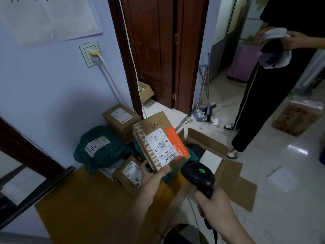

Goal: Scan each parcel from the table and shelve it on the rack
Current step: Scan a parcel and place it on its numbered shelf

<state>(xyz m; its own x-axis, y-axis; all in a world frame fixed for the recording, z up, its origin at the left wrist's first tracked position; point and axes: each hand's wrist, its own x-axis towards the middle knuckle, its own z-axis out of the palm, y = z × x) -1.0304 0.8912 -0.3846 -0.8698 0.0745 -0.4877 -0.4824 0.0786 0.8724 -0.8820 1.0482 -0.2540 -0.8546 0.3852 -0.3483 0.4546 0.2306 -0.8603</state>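
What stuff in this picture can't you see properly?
Head view only:
- The rack: outside the frame, nowhere in view.
- Small print on the held box's label: too small to read, apart from the handwritten mark.
- Lower parcels on the table: partly covered by the green bag, the held box and the left hand.
- Scanner cable: hidden behind the right hand.
- Other person: cut off by the top edge.

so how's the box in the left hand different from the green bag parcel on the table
The held box is rigid brown cardboard with an orange patch; the green bag parcel is soft, crumpled plastic. The box is lifted and tilted in the left hand, facing the scanner that the right hand grips; the bag lies on the table among other parcels. The box reads 3-24 in marker; the bag's mark is on its label. Both carry white shipping labels.
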